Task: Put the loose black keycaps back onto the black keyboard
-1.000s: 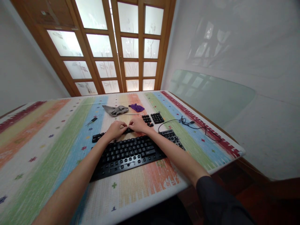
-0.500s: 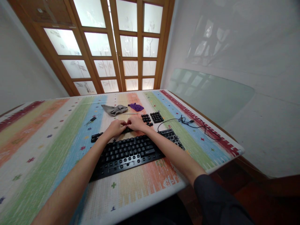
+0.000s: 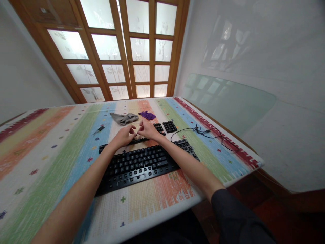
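Note:
My left hand point(image 3: 125, 135) hovers over a row of loose black keycaps point(image 3: 138, 140) behind the keyboard. Its fingers are curled, with the thumb apart and nothing visible between them. Close beside it, my right hand point(image 3: 147, 130) has its index finger and thumb parted, and I see nothing held there. A black keyboard point(image 3: 137, 166) lies under my forearms; many keys in its front row and number pad look stripped to their small stems. My right forearm covers part of it. More removed keycaps point(image 3: 103, 148) sit left of my left hand.
A block of number-pad keycaps point(image 3: 170, 126) lies at the right rear. Behind my hands are a grey cloth point(image 3: 124, 118) and a purple cloth point(image 3: 147, 115). A small black-handled tool point(image 3: 99, 130) lies to the left. The keyboard's cable point(image 3: 203, 131) coils on the right.
My hands have lifted slightly from the keycap row and drawn a little apart. Their fingertips were together over the row and have now spread. The keyboard has stayed in place.

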`<state>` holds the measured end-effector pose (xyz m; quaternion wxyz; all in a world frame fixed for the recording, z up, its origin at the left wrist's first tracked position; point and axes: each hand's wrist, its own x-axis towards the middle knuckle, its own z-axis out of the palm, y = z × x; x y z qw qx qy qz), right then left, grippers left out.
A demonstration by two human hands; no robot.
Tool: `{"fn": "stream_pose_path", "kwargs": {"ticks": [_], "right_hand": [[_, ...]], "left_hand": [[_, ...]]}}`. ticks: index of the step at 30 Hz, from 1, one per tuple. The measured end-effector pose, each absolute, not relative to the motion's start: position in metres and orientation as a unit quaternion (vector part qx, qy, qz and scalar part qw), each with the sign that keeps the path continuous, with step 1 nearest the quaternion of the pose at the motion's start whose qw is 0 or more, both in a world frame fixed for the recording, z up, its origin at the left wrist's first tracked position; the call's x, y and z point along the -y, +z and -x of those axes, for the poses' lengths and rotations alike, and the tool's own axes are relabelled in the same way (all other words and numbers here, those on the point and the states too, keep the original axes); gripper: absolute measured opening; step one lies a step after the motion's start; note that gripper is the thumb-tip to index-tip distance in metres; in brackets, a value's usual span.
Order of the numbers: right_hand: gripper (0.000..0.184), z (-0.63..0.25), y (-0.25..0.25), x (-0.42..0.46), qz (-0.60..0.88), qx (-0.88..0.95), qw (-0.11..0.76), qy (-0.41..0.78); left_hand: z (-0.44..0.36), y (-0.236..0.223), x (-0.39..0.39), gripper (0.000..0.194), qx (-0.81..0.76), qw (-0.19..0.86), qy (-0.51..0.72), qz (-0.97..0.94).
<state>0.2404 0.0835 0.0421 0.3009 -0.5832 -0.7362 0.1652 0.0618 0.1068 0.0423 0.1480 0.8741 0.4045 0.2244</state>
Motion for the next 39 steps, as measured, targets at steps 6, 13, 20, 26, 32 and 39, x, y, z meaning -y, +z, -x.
{"fn": "stream_pose_path", "kwargs": {"ticks": [6,13,20,26,32,39], "right_hand": [[0.034,-0.254,0.051,-0.059,0.493,0.725,0.411,0.250],[0.031,-0.264,0.045,0.013,0.385,0.715,0.444,0.379],[0.009,-0.272,0.032,0.070,0.345,0.842,0.364,0.200],[0.006,-0.272,0.018,0.075,0.302,0.888,0.334,0.097],[0.008,-0.271,0.015,0.074,0.300,0.898,0.316,0.065],[0.011,-0.272,0.015,0.077,0.306,0.896,0.318,0.045]], "left_hand": [[-0.038,0.053,-0.067,0.028,-0.378,0.145,0.269,-0.874],[-0.020,0.043,0.015,0.021,-0.318,0.163,0.317,-0.878],[-0.033,0.024,0.050,0.007,-0.219,0.178,0.320,-0.904],[-0.043,0.016,0.053,0.009,-0.209,0.163,0.333,-0.905],[-0.042,0.013,0.054,0.010,-0.214,0.171,0.354,-0.894],[-0.044,0.011,0.051,0.013,-0.194,0.161,0.363,-0.897]]}}
